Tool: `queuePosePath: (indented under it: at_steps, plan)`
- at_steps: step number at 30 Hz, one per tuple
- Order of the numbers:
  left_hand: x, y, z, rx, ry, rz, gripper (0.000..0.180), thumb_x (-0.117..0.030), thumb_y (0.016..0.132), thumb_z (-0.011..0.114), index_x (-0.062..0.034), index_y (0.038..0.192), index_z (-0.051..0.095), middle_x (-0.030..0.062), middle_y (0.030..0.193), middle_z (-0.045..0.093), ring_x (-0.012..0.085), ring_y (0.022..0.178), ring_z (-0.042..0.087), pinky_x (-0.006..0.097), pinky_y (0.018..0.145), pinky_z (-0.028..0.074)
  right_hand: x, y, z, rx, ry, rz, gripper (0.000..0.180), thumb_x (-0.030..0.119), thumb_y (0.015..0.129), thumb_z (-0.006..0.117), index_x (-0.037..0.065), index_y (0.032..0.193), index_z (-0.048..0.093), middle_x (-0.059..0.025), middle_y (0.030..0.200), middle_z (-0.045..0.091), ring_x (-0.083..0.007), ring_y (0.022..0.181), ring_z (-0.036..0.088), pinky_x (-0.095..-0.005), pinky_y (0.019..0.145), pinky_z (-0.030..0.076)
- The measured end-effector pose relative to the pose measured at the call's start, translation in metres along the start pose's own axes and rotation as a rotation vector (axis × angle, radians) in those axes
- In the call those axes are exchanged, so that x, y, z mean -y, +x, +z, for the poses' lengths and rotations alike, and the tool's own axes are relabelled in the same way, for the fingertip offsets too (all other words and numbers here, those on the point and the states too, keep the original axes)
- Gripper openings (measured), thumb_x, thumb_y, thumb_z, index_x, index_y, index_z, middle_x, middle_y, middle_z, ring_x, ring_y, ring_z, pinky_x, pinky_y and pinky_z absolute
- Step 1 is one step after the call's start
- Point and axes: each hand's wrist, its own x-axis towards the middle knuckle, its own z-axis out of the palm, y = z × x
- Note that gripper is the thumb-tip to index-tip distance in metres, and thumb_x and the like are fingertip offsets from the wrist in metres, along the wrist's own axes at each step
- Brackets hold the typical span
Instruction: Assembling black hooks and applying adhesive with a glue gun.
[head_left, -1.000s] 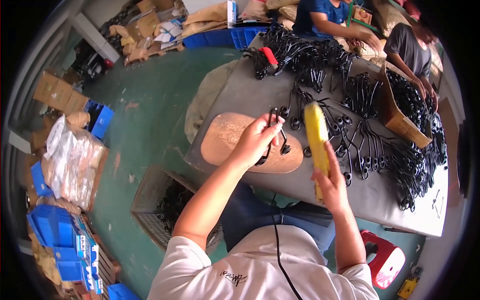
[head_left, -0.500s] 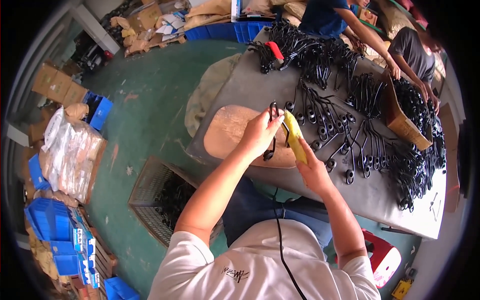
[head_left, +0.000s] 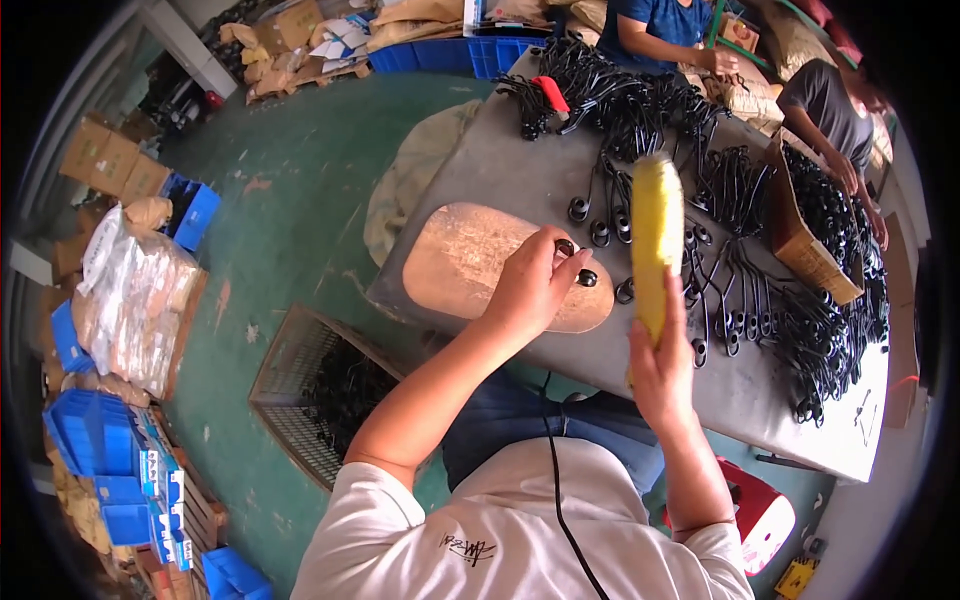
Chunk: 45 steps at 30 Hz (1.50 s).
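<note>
My left hand [head_left: 528, 290] is closed around a small black bent part [head_left: 587, 278], its rounded dark ends poking out past the thumb and fingers. Beneath it lies a brown board [head_left: 455, 250] with rounded corners. My right hand [head_left: 662, 372] grips the lower end of a long yellow bar-shaped object [head_left: 657, 235], held upright over the table, its upper end slightly blurred; I cannot tell its exact kind. To the right of the bar, several black bent rods with looped ends [head_left: 735, 325] are spread on the grey table [head_left: 520, 150].
Heaps of black rods [head_left: 640, 110] cover the far side, with a red-handled thing [head_left: 550, 95] on top. An open cardboard box [head_left: 815, 240] full of black parts stands right. Two people sit beyond the table. A crate [head_left: 290, 400] stands on the floor at left.
My left hand has turned and lowered the black part over the board. The yellow object has moved right, away from it, and stands more upright. A co-worker's arm has drawn back from the box.
</note>
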Motion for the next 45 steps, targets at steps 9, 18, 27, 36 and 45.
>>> queuePosePath:
  at_steps: [9, 18, 27, 36, 45]
  plan:
    - [-0.001, 0.001, -0.007, -0.020, 0.130, 0.073, 0.016, -0.014, 0.094, 0.068, -0.0021, 0.096, 0.057, 0.0038, 0.073, 0.059, 0.0096, 0.063, 0.058, 0.027, 0.057, 0.048, -0.044, 0.023, 0.035, 0.366, -0.039, 0.388, 0.069, 0.013, 0.095, 0.054, 0.028, 0.156, 0.025, -0.0290, 0.102, 0.066, -0.0392, 0.091, 0.069, -0.0445, 0.082, 0.052]
    - [-0.005, -0.049, -0.147, -0.358, 0.211, -0.205, 0.024, -0.006, 0.092, 0.062, -0.0033, 0.115, 0.056, 0.0060, 0.102, 0.061, 0.0126, 0.091, 0.057, 0.029, 0.082, 0.049, -0.090, 0.013, 0.051, 0.308, -0.014, 0.115, 0.073, 0.012, 0.091, 0.057, 0.027, 0.155, 0.027, -0.0317, 0.110, 0.063, -0.0459, 0.101, 0.064, -0.0478, 0.089, 0.052]
    - [-0.009, -0.020, -0.137, -0.132, 0.227, -0.304, 0.041, -0.026, 0.097, 0.063, -0.0053, 0.132, 0.055, 0.0057, 0.107, 0.066, 0.0134, 0.089, 0.061, 0.029, 0.081, 0.051, -0.091, 0.011, 0.066, 0.282, -0.081, 0.058, 0.074, 0.014, 0.090, 0.057, 0.028, 0.155, 0.025, -0.0285, 0.099, 0.065, -0.0463, 0.091, 0.065, -0.0498, 0.083, 0.053]
    - [-0.012, 0.011, 0.174, 0.407, -0.773, -0.869, 0.042, -0.022, 0.093, 0.062, -0.0002, 0.128, 0.052, 0.0090, 0.107, 0.063, 0.0192, 0.083, 0.069, 0.029, 0.073, 0.053, -0.125, -0.002, 0.076, 0.327, -0.131, -0.304, 0.075, 0.029, 0.098, 0.059, 0.013, 0.159, 0.018, -0.0101, 0.142, 0.042, -0.0193, 0.116, 0.050, -0.0342, 0.105, 0.035]
    - [-0.028, 0.021, 0.210, 0.414, -0.885, -0.795, 0.030, -0.039, 0.092, 0.063, -0.0086, 0.094, 0.062, 0.0017, 0.074, 0.060, 0.0078, 0.060, 0.055, 0.022, 0.047, 0.036, -0.111, 0.018, 0.083, 0.593, 0.771, 0.638, 0.061, 0.036, 0.101, 0.057, 0.010, 0.152, 0.035, -0.0010, 0.093, 0.053, -0.0097, 0.072, 0.051, -0.0219, 0.061, 0.042]
